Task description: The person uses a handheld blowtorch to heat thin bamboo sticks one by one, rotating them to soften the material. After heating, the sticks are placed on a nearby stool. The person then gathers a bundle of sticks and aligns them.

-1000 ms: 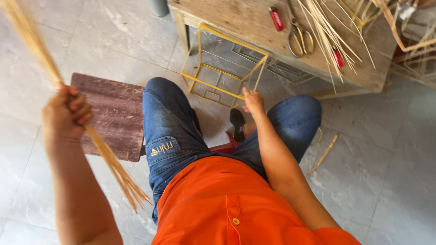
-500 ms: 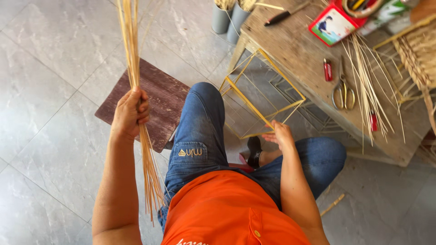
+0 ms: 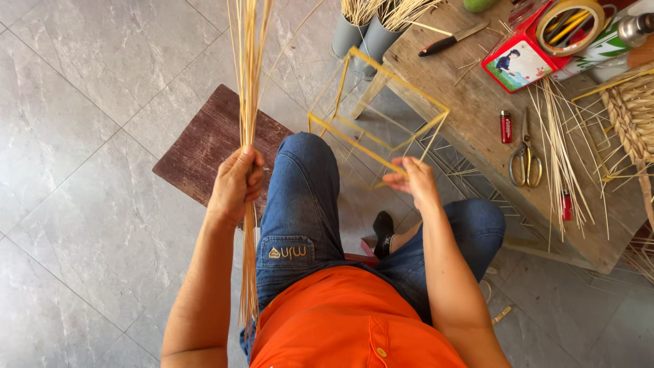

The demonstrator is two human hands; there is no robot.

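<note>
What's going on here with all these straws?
A seated person in an orange shirt holds a bundle of long straws upright in the left hand. The right hand pinches the near edge of a yellow wire frame that stands by the knee. Beside them a low wooden table carries scissors, a knife, two red lighters, loose straws and a roll of tape. Two grey pots on the floor hold more straws.
</note>
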